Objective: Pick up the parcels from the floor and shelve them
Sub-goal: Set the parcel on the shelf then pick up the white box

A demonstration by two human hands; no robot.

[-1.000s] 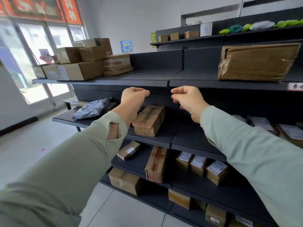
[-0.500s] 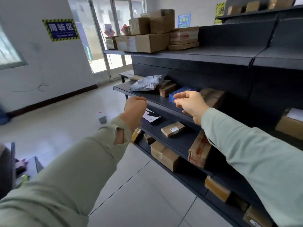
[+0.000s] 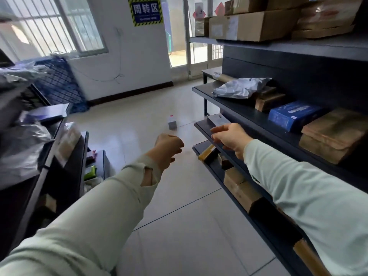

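- Your left hand [image 3: 169, 145] is curled into a loose fist with nothing in it. Your right hand [image 3: 229, 138] has relaxed, slightly spread fingers, also empty, just off the front edge of the shelf [image 3: 239, 108].
- The parcel [image 3: 172, 122], a small pale box, stands alone on the floor [image 3: 179, 206], beyond your left hand and well apart from both.
- By my reading you are between loads, facing that parcel with nothing picked up yet.
- The next move calls for stepping closer, bending low and uncurling the left fingers to take the box by its sides. It looks small enough for one hand.
- The shelf's dark tiers on your right already carry a grey bag [image 3: 239, 88], a blue box [image 3: 292, 115] and brown cartons.
- The tiles are pale and glossy. A blue sign [image 3: 146, 10] hangs on the white wall beside a barred window [image 3: 59, 26], and a blurred rack [image 3: 59, 156] of bags stands at your left.
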